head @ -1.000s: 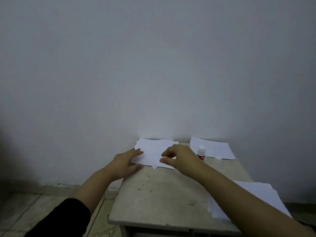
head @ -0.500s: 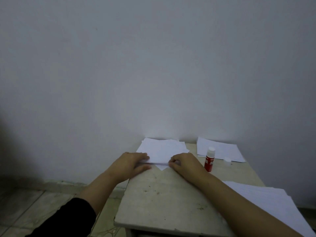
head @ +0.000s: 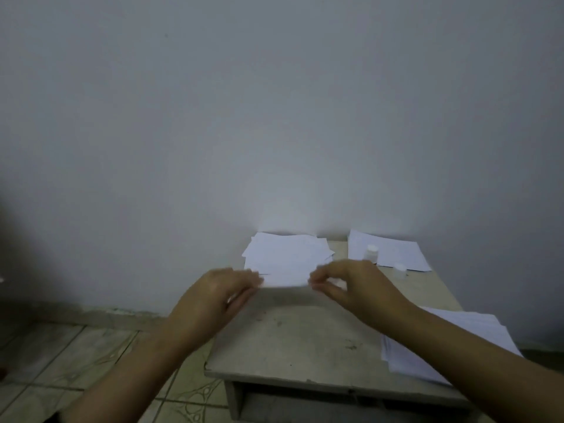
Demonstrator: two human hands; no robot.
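A folded white paper is lifted slightly above the small table, in front of a pile of white sheets at the table's far left. My left hand pinches the paper's left end. My right hand pinches its right end with curled fingers. Both hands are blurred.
A glue stick with a white top stands behind my right hand, its loose cap beside it. More white sheets lie at the far right, and a stack of paper at the near right. Tiled floor lies left of the table.
Both hands have taken the folded paper by its ends and raised it off the pile toward me. The camera view has shifted a little.
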